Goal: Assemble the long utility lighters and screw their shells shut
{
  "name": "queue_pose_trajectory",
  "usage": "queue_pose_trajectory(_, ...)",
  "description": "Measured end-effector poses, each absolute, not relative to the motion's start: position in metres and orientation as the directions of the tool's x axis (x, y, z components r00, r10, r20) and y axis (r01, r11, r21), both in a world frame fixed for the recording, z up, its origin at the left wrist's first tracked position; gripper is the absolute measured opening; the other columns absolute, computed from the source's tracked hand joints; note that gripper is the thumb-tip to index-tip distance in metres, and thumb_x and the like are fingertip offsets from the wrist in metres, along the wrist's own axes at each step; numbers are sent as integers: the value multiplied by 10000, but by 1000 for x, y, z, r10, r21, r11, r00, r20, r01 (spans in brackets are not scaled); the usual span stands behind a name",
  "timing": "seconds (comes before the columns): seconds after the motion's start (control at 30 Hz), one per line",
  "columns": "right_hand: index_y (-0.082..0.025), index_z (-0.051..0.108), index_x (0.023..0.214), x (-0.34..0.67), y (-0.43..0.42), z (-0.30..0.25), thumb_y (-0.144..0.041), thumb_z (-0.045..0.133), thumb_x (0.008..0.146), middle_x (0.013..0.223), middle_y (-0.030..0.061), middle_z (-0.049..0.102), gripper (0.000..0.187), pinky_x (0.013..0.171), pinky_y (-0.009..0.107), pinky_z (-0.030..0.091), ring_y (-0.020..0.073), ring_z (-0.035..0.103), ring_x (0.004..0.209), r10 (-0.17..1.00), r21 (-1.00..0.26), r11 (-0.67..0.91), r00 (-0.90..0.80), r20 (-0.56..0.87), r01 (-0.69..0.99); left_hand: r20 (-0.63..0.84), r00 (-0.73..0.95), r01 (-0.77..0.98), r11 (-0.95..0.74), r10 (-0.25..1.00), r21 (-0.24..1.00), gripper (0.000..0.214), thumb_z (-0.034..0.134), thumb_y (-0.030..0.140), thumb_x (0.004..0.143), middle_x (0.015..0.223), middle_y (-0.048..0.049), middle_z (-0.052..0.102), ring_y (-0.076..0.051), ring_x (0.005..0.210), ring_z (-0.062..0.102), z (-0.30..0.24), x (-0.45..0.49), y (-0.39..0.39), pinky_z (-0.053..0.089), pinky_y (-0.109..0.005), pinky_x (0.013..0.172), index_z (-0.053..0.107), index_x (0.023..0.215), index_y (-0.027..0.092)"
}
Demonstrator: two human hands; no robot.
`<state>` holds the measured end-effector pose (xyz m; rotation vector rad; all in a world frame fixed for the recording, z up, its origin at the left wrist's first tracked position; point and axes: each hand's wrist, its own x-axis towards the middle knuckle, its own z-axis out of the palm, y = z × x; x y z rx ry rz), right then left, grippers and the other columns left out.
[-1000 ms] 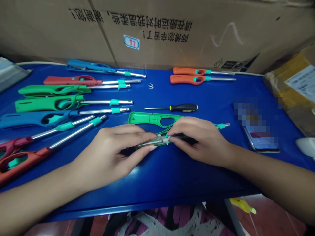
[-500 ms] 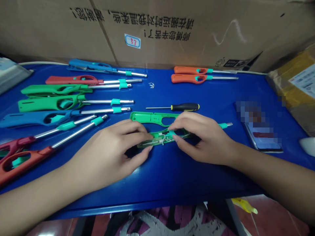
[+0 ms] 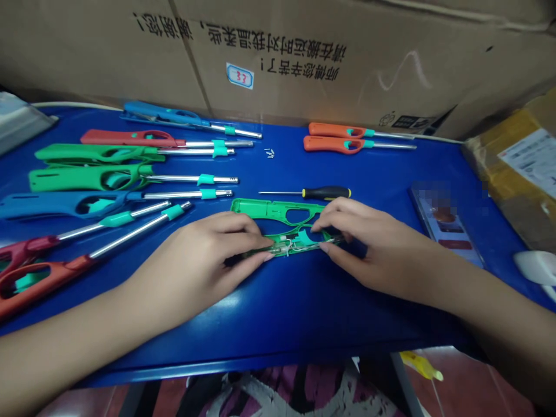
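Observation:
An opened green long-neck lighter [image 3: 282,245] lies in front of me, its inner parts, white wires and turquoise trigger [image 3: 304,237] exposed. My left hand [image 3: 208,249] pinches its handle end between thumb and fingers. With thumb and fingertips closed round the part past the trigger, my right hand [image 3: 369,240] grips the other end and hides the lighter's neck. Just behind lies the loose green cover half [image 3: 264,208], close to my right fingertips. A screwdriver [image 3: 325,192] with a black and yellow handle rests beyond the cover.
Several lighters, including a blue one [image 3: 65,204] and a green one [image 3: 91,177], lie at left. Two orange lighters [image 3: 334,144] lie at the back right. Small screws [image 3: 270,153] sit near a large cardboard box [image 3: 278,104]. A phone [image 3: 447,226] lies right.
My right hand has moved slightly right along the lighter, away from the trigger, uncovering more of it. My left hand still holds the handle end. The view has shifted a little.

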<state>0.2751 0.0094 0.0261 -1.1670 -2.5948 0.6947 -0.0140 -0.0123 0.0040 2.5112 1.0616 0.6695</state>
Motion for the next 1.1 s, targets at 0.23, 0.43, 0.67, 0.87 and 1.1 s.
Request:
queue_pose_trajectory(0.23, -237, 667, 1226, 273, 11, 23, -276, 589, 1030, 1212, 38, 651, 214, 807, 341, 520, 183, 658, 989, 758, -496, 541, -649, -61, 679, 323, 590, 552, -662, 740, 508, 215, 645, 242, 1047, 1014, -60, 758, -172, 888, 734, 2, -12, -15, 594, -274, 780, 819, 1148, 168)
queue_pose_trajectory(0.43, -228, 671, 1228, 271, 10, 17, -312, 566, 1056, 1278, 67, 663, 218, 845, 358, 549, 207, 686, 1058, 757, -473, 578, -653, 5, 666, 324, 580, 568, -656, 748, 497, 232, 640, 268, 1048, 1038, -61, 758, -182, 906, 739, 1, -12, -16, 604, -286, 798, 804, 1185, 176)
queue_pose_trajectory(0.67, -223, 672, 1231, 268, 7, 9, -299, 556, 1056, 1232, 87, 696, 223, 745, 331, 548, 224, 703, 1053, 696, -355, 694, -710, 108, 626, 307, 598, 567, -661, 741, 491, 211, 610, 246, 1059, 994, -52, 739, -182, 880, 731, 3, -10, -16, 598, -293, 775, 802, 1117, 180)
queue_pose_trajectory(0.87, -221, 673, 1276, 267, 8, 6, -320, 568, 1061, 1208, 76, 688, 259, 715, 332, 522, 213, 695, 978, 652, -311, 740, -749, 114, 597, 286, 627, 601, -683, 725, 415, 270, 534, 251, 1089, 1038, -81, 737, -214, 897, 728, 2, -11, -18, 624, -342, 789, 782, 1149, 161)
queue_pose_trajectory(1.1, -215, 663, 1294, 268, 8, 5, -312, 564, 1063, 1216, 73, 679, 269, 713, 328, 514, 209, 690, 992, 647, -302, 746, -754, 116, 594, 309, 658, 621, -727, 687, 295, 314, 492, 265, 1109, 1031, -89, 743, -232, 898, 725, 13, -16, -22, 611, -362, 774, 786, 1149, 161)
